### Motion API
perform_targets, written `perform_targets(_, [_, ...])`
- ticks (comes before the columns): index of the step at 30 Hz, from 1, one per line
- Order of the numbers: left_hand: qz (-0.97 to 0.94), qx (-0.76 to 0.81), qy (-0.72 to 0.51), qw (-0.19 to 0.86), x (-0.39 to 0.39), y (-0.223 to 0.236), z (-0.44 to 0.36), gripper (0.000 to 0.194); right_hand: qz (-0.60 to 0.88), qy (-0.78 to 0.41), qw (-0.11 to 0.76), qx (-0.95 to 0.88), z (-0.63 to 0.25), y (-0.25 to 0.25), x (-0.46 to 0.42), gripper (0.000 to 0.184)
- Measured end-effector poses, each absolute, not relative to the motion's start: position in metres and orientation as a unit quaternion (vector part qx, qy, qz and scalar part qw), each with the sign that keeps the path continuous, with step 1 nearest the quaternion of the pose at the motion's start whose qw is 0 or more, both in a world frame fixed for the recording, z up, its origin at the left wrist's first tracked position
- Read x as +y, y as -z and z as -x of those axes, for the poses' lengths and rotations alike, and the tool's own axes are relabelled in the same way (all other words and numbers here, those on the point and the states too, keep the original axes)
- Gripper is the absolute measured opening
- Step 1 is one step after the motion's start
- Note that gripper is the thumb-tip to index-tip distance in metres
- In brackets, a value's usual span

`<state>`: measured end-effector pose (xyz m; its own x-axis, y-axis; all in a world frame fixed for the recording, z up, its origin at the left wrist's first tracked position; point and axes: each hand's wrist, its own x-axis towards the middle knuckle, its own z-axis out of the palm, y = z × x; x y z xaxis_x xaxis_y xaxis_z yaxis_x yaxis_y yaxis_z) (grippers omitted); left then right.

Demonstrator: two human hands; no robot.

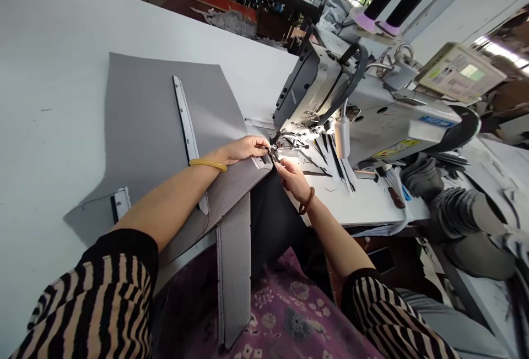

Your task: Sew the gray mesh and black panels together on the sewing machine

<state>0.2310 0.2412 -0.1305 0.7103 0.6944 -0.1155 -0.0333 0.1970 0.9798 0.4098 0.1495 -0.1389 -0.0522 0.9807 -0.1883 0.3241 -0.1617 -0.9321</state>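
Observation:
A large grey fabric panel (pixel 144 111) lies across the white table, its right edge reaching the needle area of a sewing machine (pixel 306 89). My left hand (pixel 248 148) rests on that edge, fingers bent and pinching the fabric close to the presser foot. Just right of the needle, my right hand (pixel 292 176) pinches a small dark piece at the fabric's edge; its exact kind is too small to make out. Sewn on the panel is a pale strip (pixel 188 128) with dark edging. A grey mesh strap (pixel 235 265) hangs from the panel over my lap.
Black and white strips (pixel 334 161) lie right of the needle. Scissors or a tool with a brown handle (pixel 395 198) lie farther right. Stacks of grey cut pieces (pixel 463 210) stand at the right. Two black thread cones (pixel 397 1) and a cardboard box (pixel 460 72) sit above the machine.

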Motion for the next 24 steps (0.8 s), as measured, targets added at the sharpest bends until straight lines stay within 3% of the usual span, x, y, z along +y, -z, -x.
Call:
perform_targets(8, [-0.602, 0.27, -0.259, 0.706, 0.244, 0.138, -0.234, 0.021, 0.583, -0.53, 0.34, -0.513, -0.407, 0.138, 0.157, 0.062])
perform_targets(17, [-0.62, 0.27, -0.261, 0.689, 0.245, 0.141, -0.233, 0.019, 0.57, -0.525, 0.386, -0.5, -0.4, 0.145, 0.159, 0.059])
perform_targets(24, [-0.632, 0.269, -0.259, 0.679, 0.246, 0.144, -0.234, 0.028, 0.58, -0.49, 0.399, -0.515, -0.398, 0.151, 0.155, 0.057])
